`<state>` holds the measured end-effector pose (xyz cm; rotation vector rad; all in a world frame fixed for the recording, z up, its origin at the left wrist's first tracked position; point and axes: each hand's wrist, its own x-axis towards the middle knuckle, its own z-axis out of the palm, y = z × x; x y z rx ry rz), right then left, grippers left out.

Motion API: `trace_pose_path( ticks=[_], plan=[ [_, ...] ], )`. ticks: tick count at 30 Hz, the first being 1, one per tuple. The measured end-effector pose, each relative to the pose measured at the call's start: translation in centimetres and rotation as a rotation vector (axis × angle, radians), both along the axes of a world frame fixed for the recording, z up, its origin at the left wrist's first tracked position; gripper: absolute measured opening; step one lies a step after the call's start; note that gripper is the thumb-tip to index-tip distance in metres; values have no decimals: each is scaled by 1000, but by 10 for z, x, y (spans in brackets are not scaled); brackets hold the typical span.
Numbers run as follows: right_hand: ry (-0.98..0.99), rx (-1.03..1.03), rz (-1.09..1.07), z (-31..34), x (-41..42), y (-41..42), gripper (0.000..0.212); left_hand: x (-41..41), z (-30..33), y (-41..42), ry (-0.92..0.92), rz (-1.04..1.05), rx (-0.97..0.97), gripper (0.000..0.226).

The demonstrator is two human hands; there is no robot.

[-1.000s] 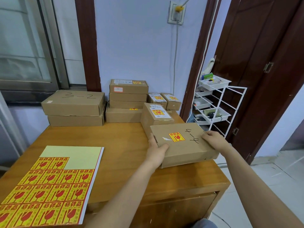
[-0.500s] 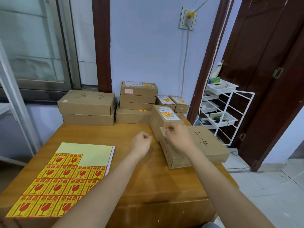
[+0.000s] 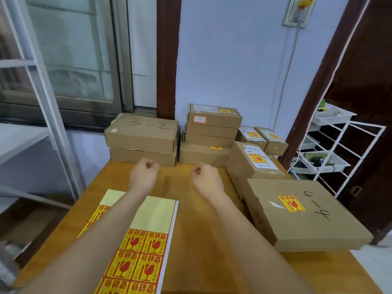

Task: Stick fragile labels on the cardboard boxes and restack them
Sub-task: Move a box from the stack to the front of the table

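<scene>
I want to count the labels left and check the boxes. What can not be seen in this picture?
- Label sheet, head view: the left forearm covers its middle, and the bottom edge cuts it off.
- Lower box under box 3-2: its top is hidden.
- White shipping labels on the small boxes: print too small to read.

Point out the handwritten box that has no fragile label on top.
The box marked 3-2, top of the back-left stack; the box marked 4-4 carries a yellow sticker.
</scene>
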<state>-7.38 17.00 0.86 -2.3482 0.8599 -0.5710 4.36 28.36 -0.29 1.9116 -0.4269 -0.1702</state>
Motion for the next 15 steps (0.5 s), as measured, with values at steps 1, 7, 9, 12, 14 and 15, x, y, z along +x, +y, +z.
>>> trace_pose_path(
  ticks=[1,7,9,12,14,15],
  plan=[
    [-12,18,-1,0,7,-2,18,12,2,4,-4,23,-10,34],
    [-110,146,-3,17,45,-19,27,78,12,14,4,166,-117,35],
    [-139,187,23,22,59,-24,28,97,15,15,-4,208,-146,35],
    [-204,241,57,24,81,-33,32,126,17,16,15,267,-218,38],
    [-248,279,63,23,96,-39,32,146,15,14,53,317,-256,44],
    [-266,300,61,22,104,-41,33,152,14,14,69,348,-266,45]
  ],
)
